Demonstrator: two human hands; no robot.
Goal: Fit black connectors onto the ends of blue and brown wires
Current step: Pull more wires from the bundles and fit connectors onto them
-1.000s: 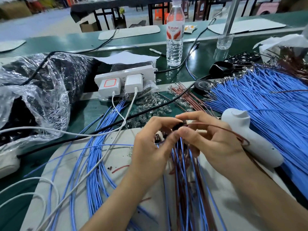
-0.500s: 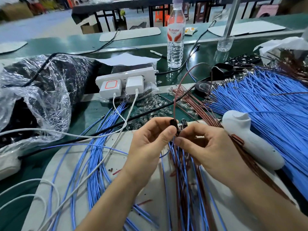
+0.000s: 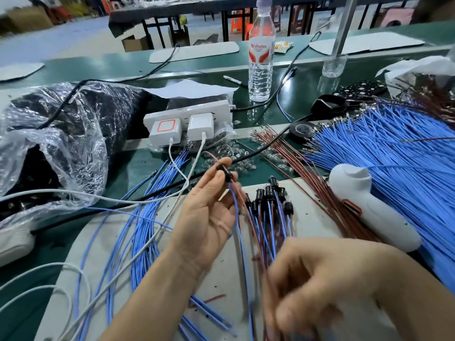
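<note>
Now, item by item.

1. L hand (image 3: 209, 217): palm up, thumb and fingertips pinch the black connector (image 3: 226, 173), held off the mat, just above the grey work pad (image 3: 310, 217).
2. Black connector: a blue wire (image 3: 242, 254) and a brown wire (image 3: 243, 203) come out of its near end. Their long axis runs from the connector down toward the camera, slightly right.
3. R hand (image 3: 320, 289): low in view, motion-blurred. Fingers look curled and the wires run into the blur; grip or no grip, cannot tell.
4. Key relation: the connector lies up and left of the R hand, well apart. L hand is on it, so L is the nearer. Est.: this unit looks fitted, R seems to be drawing down the wires.
5. Finished pile (image 3: 269, 195): connectors w/ wires, just right of the L hand.
6. Stock: loose brown wires (image 3: 302, 168), blue wire bundle (image 3: 394, 163), white tool (image 3: 369, 212) between.

Diff vs 0.5 s ago: both hands then met at the connector, brown wire arched up over it. Now the R hand has dropped away toward the camera, arch gone, L holds alone.
</note>
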